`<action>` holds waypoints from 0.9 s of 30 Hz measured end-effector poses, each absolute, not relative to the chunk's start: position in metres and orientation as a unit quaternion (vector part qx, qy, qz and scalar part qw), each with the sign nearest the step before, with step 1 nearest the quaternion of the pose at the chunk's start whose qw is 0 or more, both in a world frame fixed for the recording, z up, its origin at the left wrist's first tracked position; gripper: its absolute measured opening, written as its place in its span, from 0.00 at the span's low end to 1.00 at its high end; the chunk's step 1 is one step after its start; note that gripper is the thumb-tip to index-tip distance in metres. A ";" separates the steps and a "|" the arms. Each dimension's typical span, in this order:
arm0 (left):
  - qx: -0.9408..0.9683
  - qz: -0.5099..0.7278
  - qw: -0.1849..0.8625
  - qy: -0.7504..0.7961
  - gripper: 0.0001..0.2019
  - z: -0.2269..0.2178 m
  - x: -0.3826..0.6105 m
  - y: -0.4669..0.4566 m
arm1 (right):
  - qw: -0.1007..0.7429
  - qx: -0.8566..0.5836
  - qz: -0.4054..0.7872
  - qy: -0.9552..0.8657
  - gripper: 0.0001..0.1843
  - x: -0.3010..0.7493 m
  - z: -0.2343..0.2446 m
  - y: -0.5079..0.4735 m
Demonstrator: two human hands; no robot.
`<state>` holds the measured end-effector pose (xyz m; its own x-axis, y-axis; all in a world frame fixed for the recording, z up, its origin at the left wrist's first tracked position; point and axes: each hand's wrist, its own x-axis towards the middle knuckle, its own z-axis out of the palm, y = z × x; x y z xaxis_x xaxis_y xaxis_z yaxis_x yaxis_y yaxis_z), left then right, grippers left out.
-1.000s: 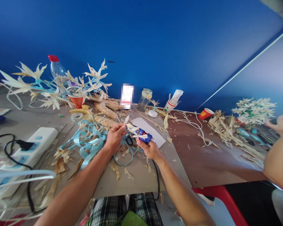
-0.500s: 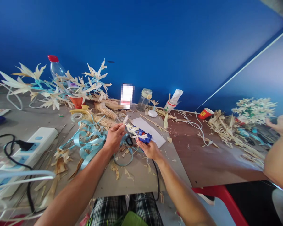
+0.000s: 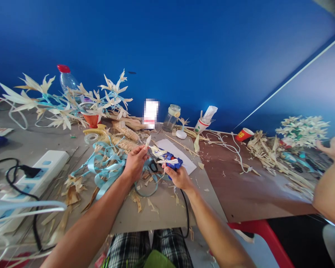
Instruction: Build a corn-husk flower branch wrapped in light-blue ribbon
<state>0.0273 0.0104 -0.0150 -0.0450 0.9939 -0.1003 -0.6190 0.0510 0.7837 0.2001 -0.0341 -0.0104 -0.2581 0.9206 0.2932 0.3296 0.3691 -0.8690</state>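
My left hand (image 3: 136,159) is closed in a pinch on a small pale corn husk petal (image 3: 148,141), its tip pointing up. A blue hot glue gun (image 3: 175,160) with a black cord is in my right hand (image 3: 181,178), its nozzle end toward my left hand. Whitish husk strips (image 3: 163,154) lie across the gun's top, partly hiding its nozzle; my right fingers are close to them. Under the hands is a white sheet of paper (image 3: 188,163). Curled light-blue ribbon (image 3: 106,167) lies left of my left hand.
Dried corn cobs (image 3: 125,132), a tape roll (image 3: 91,139) and husk flowers (image 3: 61,111) stand at the back left. A power strip (image 3: 48,163) is at the left. A glass jar (image 3: 171,118) and red cup (image 3: 244,134) are behind. Another person's arm (image 3: 331,186) is at the right.
The glue gun and my right hand have shifted slightly to the right. My left hand keeps its pinch on the petal, almost in the same place.
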 end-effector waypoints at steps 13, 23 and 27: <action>0.277 0.635 0.628 0.355 0.13 -0.017 0.030 0.010 | 0.419 -0.433 0.347 -0.719 0.18 0.199 -0.015 -0.031; 0.309 0.625 0.605 0.384 0.13 -0.025 0.029 0.012 | 0.432 -0.430 0.348 -0.712 0.18 0.201 -0.018 -0.029; 0.326 0.623 0.587 0.400 0.13 -0.028 0.028 0.014 | 0.426 -0.437 0.353 -0.709 0.17 0.201 -0.023 -0.028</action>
<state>0.0285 0.0140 -0.0284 -0.0972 0.9932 -0.0640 -0.4709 0.0108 0.8821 0.2008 -0.0283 -0.0231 -0.2550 0.9202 0.2971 0.3185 0.3700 -0.8727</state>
